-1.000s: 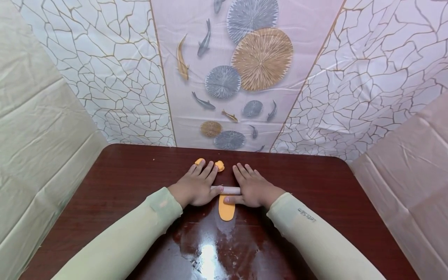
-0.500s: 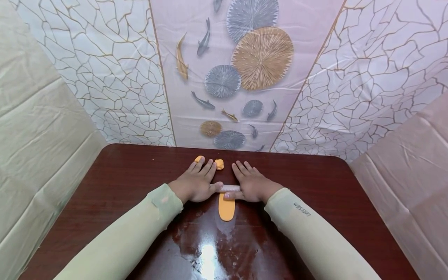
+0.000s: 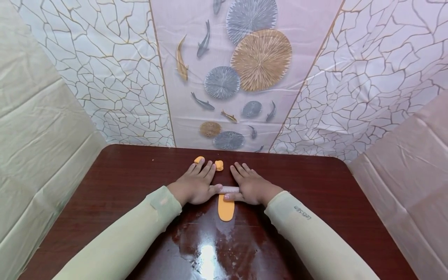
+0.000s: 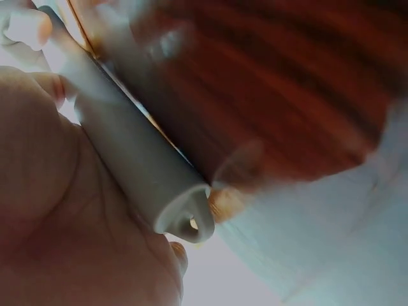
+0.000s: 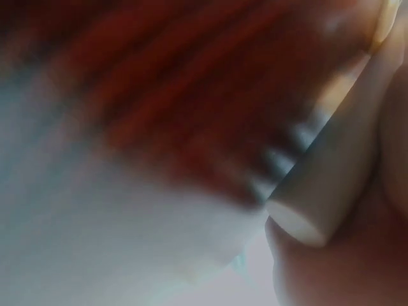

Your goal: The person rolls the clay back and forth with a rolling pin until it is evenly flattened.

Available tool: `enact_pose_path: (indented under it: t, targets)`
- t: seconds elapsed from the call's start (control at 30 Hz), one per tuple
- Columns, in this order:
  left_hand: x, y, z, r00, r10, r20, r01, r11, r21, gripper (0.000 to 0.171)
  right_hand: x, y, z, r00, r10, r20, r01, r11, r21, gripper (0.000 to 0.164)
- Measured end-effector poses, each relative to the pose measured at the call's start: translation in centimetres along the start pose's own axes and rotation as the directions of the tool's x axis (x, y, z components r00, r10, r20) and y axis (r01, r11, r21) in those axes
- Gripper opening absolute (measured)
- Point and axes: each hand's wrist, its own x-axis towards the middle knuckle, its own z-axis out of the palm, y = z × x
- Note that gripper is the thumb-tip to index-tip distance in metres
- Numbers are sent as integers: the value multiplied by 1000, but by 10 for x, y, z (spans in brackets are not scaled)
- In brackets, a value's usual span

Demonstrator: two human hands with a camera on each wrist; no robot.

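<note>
A whitish rolling pin (image 3: 229,189) lies crosswise on an oblong flattened strip of orange dough (image 3: 226,210). My left hand (image 3: 197,186) rests palm down over the pin's left part, fingers straight and pointing away from me. The right hand (image 3: 254,187) lies flat over its right part, with the thumb across the dough. In the left wrist view, the pin (image 4: 137,137) runs under the palm and its end shows a hole. In the right wrist view, the pin's other end (image 5: 299,223) sits against the palm.
Two small orange lumps (image 3: 219,165) (image 3: 198,160) are beyond the left fingertips; the left one is partly covered. The dark red-brown table (image 3: 140,171) meets a patterned cloth backdrop (image 3: 224,112) at its far edge. Beige cloth walls (image 3: 45,155) stand on both sides.
Both hands and the pin move slightly away from me, then slightly back toward me. The pin stays on the dough strip, which looks much the same.
</note>
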Motion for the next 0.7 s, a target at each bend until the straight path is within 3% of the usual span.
enact_pose_path:
  t: [0.3, 0.7]
  targets:
    - [-11, 3, 3, 1000, 29, 9, -30, 999, 44, 88, -13, -8, 2, 999, -30, -28, 31, 999, 13, 113]
    - [-29, 7, 10, 994, 98, 37, -99, 995, 20, 85, -37, -20, 14, 994, -76, -82, 73, 997, -33, 114]
